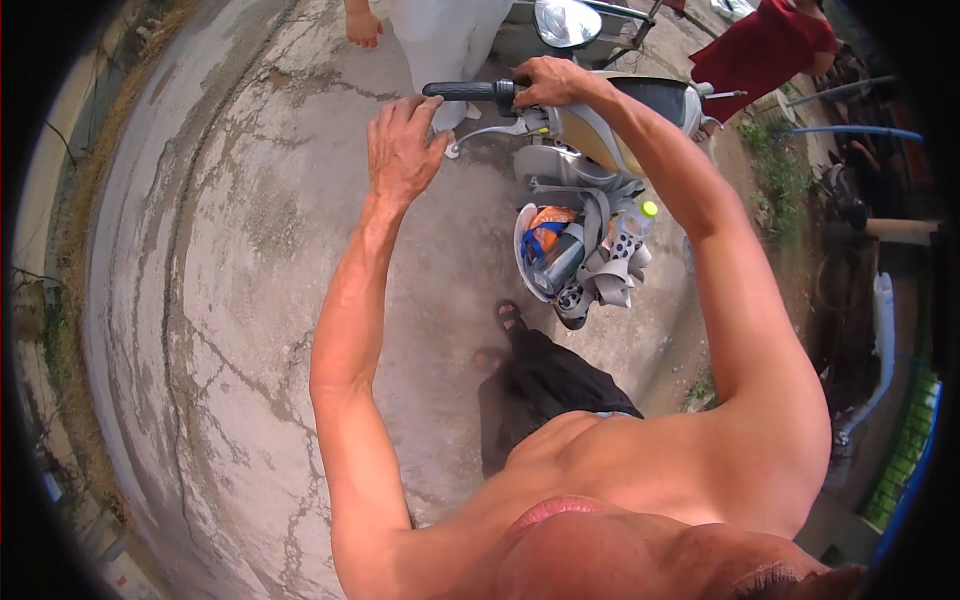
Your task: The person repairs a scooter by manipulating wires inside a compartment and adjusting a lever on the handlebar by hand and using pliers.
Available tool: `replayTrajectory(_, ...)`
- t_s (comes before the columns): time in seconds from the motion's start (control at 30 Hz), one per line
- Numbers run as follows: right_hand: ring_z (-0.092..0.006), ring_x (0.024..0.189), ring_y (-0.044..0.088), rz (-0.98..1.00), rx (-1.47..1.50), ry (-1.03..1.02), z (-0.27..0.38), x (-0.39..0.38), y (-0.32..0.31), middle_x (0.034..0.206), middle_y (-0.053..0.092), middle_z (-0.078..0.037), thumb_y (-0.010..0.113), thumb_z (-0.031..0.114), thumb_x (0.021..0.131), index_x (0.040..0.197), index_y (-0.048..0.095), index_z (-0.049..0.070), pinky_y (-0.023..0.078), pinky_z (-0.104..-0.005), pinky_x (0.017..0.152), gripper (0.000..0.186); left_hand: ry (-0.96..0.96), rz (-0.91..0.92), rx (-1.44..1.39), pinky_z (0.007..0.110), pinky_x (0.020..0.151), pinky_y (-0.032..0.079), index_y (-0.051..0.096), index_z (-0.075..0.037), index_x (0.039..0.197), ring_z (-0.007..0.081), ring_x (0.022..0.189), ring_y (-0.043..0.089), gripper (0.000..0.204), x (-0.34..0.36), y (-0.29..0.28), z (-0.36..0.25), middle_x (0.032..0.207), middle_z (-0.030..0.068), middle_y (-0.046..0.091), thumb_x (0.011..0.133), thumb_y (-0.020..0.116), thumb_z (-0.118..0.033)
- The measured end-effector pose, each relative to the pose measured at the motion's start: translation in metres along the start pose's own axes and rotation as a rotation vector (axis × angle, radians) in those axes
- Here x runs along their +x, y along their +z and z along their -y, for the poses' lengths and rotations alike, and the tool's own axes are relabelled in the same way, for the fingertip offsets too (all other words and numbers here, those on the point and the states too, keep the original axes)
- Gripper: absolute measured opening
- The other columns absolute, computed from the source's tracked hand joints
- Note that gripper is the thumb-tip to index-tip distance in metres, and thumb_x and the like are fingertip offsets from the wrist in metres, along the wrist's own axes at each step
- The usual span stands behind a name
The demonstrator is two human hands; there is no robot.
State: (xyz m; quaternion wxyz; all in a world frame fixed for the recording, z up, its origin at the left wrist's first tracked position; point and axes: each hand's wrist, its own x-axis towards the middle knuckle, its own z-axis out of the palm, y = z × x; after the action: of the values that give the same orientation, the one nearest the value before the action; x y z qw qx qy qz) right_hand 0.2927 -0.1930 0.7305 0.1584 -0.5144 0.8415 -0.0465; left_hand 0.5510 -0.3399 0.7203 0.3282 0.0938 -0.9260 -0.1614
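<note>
A scooter handlebar with a black ribbed grip [462, 91] and a silver brake lever [490, 132] is at the upper middle. My left hand [405, 148] is at the grip's outer end, fingers stretched out and thumb close to the lever's rounded tip; whether it touches either cannot be told. At the grip's inner end, my right hand [548, 80] bends its fingers over the handlebar beside the lever mount. The beige and grey scooter body [590, 135] lies below that hand. A round mirror [567, 22] shows beyond it.
Nearer me, a white container [522, 250] holds orange, blue and grey items, beside a bottle with a yellow cap [649, 209]. One person in white [440, 40] stands beyond the grip, another in red [765, 55] at upper right. The concrete ground [250, 250] is cracked.
</note>
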Motion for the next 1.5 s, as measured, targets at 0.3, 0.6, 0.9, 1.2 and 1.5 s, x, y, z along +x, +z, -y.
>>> replayTrajectory(0.3,-0.0365,0.086,0.068,0.062,0.056,0.07,0.004,-0.003,-0.023,0.09,0.071,-0.019,0.067,0.038,0.074,0.099,0.072,0.005,0.053,-0.0444,0.078,0.042,0.206,0.449,0.011,0.045,0.087,0.043,0.064,-0.01,0.119,0.0326,0.102,0.058,0.041,0.077,0.063,0.05,0.103,0.0105,0.062,0.08,0.073,-0.016)
replayTrajectory(0.6,-0.0367,0.075,0.065,0.07,0.192,0.021,-0.005,-0.002,-0.02,0.078,0.068,-0.019,0.071,0.028,0.07,0.095,0.07,0.003,0.052,-0.0451,0.07,0.035,0.32,0.496,-0.299,0.045,0.08,0.046,0.063,-0.003,0.116,0.036,0.089,0.058,0.04,0.098,0.058,0.07,0.095,0.0152,0.061,0.079,0.075,-0.011)
replayTrajectory(0.9,-0.0372,0.072,0.062,0.061,0.183,0.113,0.001,0.008,-0.018,0.072,0.063,-0.017,0.069,0.021,0.065,0.085,0.068,0.004,0.049,-0.0467,0.066,0.026,0.326,0.575,-0.413,0.043,0.083,0.049,0.064,-0.002,0.115,0.0361,0.096,0.061,0.042,0.11,0.077,0.086,0.106,0.0176,0.064,0.078,0.077,-0.015)
replayTrajectory(1.2,-0.0358,0.076,0.065,0.044,0.181,0.115,0.0,0.014,-0.015,0.076,0.067,-0.015,0.072,0.024,0.067,0.089,0.069,0.007,0.05,-0.0461,0.068,0.028,0.36,0.631,-0.533,0.045,0.076,0.048,0.064,-0.002,0.113,0.037,0.089,0.06,0.04,0.122,0.081,0.107,0.093,0.0167,0.061,0.077,0.077,-0.015)
replayTrajectory(1.5,-0.0362,0.073,0.065,0.057,0.202,0.109,-0.004,0.02,-0.014,0.071,0.065,-0.015,0.072,0.023,0.065,0.086,0.068,0.006,0.05,-0.0463,0.067,0.027,0.34,0.582,-0.623,0.044,0.076,0.048,0.064,0.0,0.111,0.0365,0.088,0.06,0.039,0.122,0.087,0.109,0.094,0.0163,0.06,0.077,0.078,-0.013)
